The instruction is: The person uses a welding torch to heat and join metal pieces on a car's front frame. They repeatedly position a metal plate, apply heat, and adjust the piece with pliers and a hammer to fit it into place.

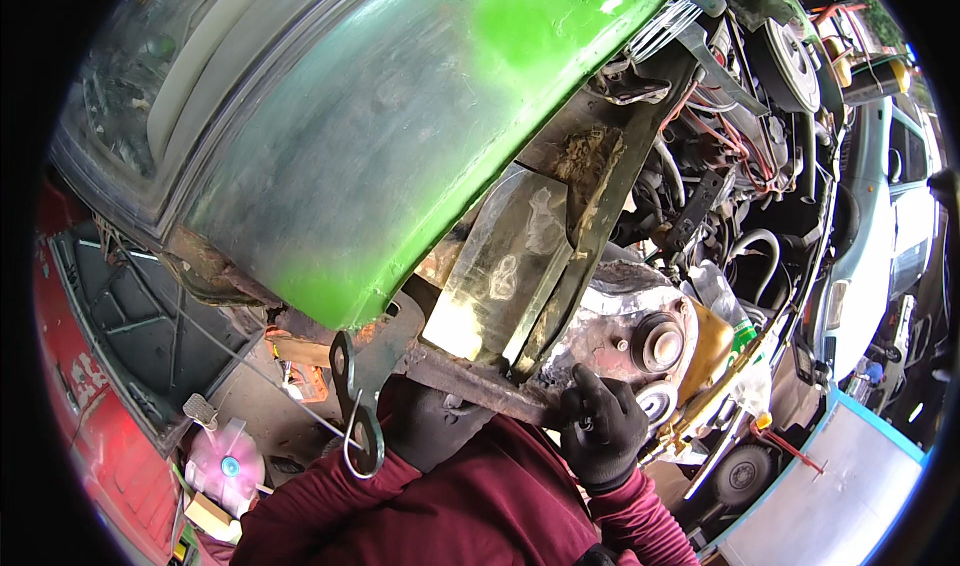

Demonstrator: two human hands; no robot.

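My left hand [432,428], in a dark glove, is under the near edge of the car body, its fingers mostly hidden. Beside it stands a dark metal bracket [371,436] with round holes and a thin wire looped at its lower end. A rusty metal bar [475,381] runs above that hand toward the right one. My right hand [603,434], also gloved, is closed near the bar's right end, one finger bent upward. Whatever its fingers grip is hidden. Above both hands, a bare metal sheet [497,266] is set in the opening beside the green-painted panel [350,136].
An engine pulley [658,343] sits just right of my right hand. Wires and hoses [735,146] crowd the engine bay. At the left are a red body panel [100,406] and a pink fan [226,466]. A white board with blue edging [830,486] lies lower right.
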